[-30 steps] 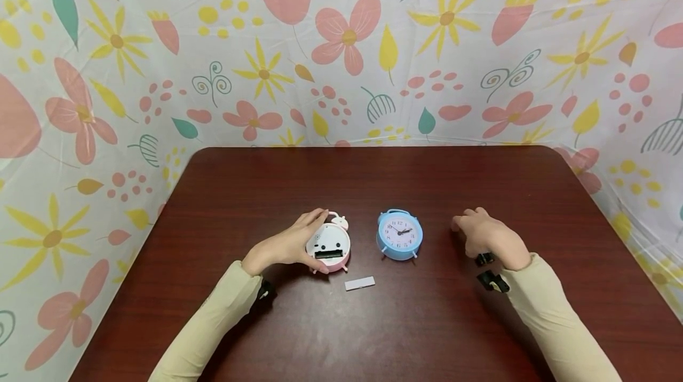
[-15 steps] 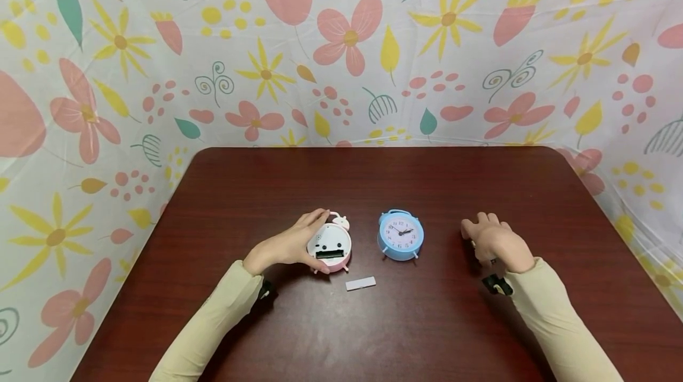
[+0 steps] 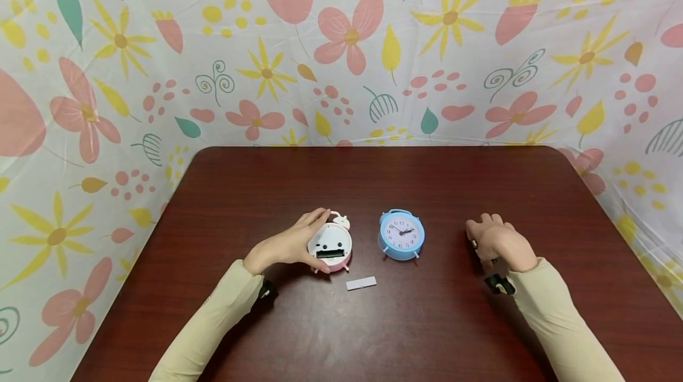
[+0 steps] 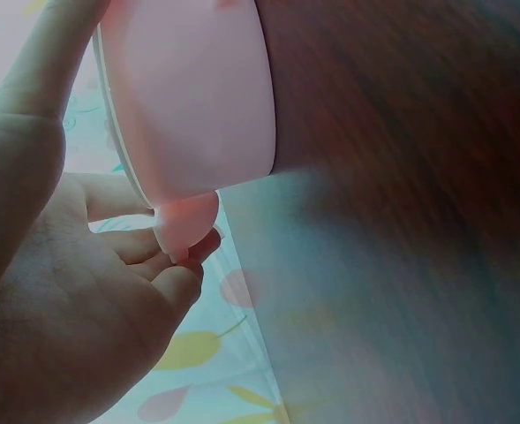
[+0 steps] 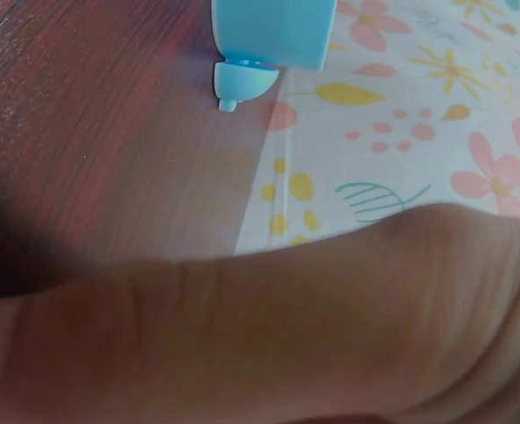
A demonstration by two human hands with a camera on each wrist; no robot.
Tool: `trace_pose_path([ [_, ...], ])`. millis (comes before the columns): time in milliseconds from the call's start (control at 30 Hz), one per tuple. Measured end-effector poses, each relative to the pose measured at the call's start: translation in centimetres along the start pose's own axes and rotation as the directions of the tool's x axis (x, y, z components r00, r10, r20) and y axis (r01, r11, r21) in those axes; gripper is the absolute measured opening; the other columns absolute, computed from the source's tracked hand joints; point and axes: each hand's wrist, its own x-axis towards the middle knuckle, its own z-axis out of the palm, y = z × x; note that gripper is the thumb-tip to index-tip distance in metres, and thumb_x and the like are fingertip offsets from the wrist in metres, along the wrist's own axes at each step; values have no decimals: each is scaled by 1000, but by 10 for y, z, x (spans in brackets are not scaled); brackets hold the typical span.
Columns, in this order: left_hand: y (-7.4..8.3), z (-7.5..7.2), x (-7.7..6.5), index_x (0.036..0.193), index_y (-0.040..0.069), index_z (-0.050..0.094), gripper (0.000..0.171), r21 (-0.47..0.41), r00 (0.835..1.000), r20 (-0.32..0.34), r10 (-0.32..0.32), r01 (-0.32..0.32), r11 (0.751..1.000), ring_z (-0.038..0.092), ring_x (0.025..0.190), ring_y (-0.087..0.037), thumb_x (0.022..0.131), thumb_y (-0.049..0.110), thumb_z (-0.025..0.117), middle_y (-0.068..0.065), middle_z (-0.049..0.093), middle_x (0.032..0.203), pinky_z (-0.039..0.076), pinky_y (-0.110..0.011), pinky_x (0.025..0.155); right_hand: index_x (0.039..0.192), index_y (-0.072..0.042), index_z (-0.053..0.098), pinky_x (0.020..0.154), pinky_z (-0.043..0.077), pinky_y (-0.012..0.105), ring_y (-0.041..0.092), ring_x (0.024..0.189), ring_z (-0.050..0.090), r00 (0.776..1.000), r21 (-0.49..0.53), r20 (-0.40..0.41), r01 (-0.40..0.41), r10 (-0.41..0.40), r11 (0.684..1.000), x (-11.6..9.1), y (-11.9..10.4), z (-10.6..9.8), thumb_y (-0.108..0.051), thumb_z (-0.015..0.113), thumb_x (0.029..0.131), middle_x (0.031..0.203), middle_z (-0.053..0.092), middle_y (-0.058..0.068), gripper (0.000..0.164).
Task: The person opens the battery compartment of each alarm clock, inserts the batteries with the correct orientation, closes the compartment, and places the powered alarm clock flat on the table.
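1. The left hand (image 3: 290, 244) grips the pink alarm clock (image 3: 337, 237), its thumb at the clock's lower edge and its fingers bent around the upper edge.
2. The clock sits between that thumb and those fingers, its white back toward the head camera; the uncovered battery slot (image 3: 330, 254) lies just right of the thumb tip.
3. In the left wrist view, fingertips curl at 1 pink bell (image 4: 186, 221), touching it.
4. A small white strip (image 3: 361, 283) lies just beyond the left thumb, to its right and closer to the person.
5. The blue alarm clock (image 3: 401, 235) is right of the left fingers and left of the right fingertips, apart from both, dial showing.
6. The right hand (image 3: 496, 239) has bent fingers over the dark wooden table (image 3: 427, 322); whether they hold anything I cannot tell, since the palm side is hidden.
7. In the right wrist view, a blurred digit crosses the lower part, with 1 blue bell (image 5: 244, 81) beyond it.
8. Past all the fingers hangs a flower-patterned sheet (image 3: 341, 91).
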Motion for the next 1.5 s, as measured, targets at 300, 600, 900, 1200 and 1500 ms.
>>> trace_pose_path([
  [300,0,-1,-1,146,1,12,117,0,1000,5,-10,10,1000,16,139,-34,63,51,77,-19,14,151,23,-46,111,83,-9,50,64,40,41,36,89,40,999,-22,-37,36,-37,999,6,2,-1,-6,81,49,94,48,17,47],
  [600,1,-2,0,146,1,12,117,-4,1000,6,-7,7,1000,16,139,-33,63,51,77,-19,14,151,22,-45,111,76,-9,56,58,43,43,34,89,49,994,-7,-109,30,-30,1000,8,2,-6,-18,78,60,89,58,14,29],
  [900,2,-1,0,145,-1,12,116,2,1000,0,8,-8,1000,17,139,-30,63,50,77,-19,15,151,24,-43,110,93,-2,49,54,44,42,34,69,57,975,135,-220,24,6,991,10,1,-8,-34,75,70,80,59,16,47],
  [1200,1,0,0,145,-1,13,116,4,1000,-6,5,-5,1000,18,138,-30,63,50,78,-19,15,150,25,-43,110,107,1,49,53,46,31,18,63,59,865,354,-502,203,3,913,17,-2,-4,-31,72,74,88,64,19,52],
  [1500,1,0,-1,146,0,12,117,-8,1000,5,-5,5,1000,16,139,-31,63,49,78,-20,13,151,24,-44,110,104,-9,65,59,45,29,24,80,64,867,415,-495,293,-56,862,22,-8,-3,-20,65,81,86,67,9,26],
])
